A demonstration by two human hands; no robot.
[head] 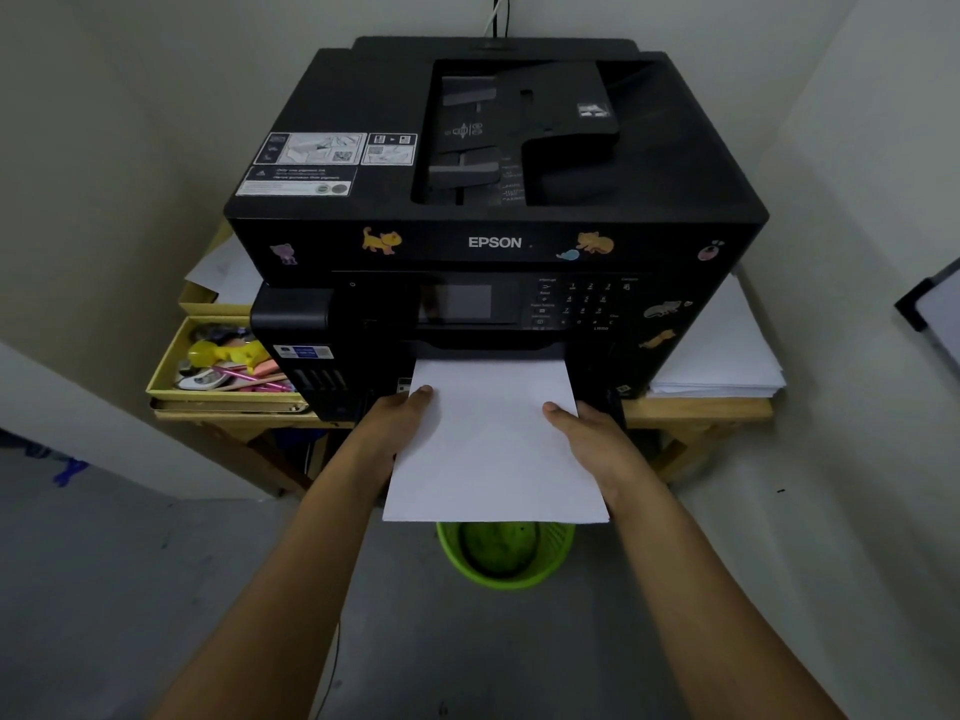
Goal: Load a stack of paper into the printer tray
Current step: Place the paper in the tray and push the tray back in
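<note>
A white stack of paper juts out of the front slot of a large black Epson printer, its far edge inside the opening below the control panel. My left hand grips the stack's left edge, thumb on top. My right hand grips the right edge the same way. The tray itself is hidden under the paper.
The printer stands on a wooden table. A yellow box of pens and stationery sits to its left, a pile of white sheets to its right. A green mesh bin stands on the grey floor below the paper.
</note>
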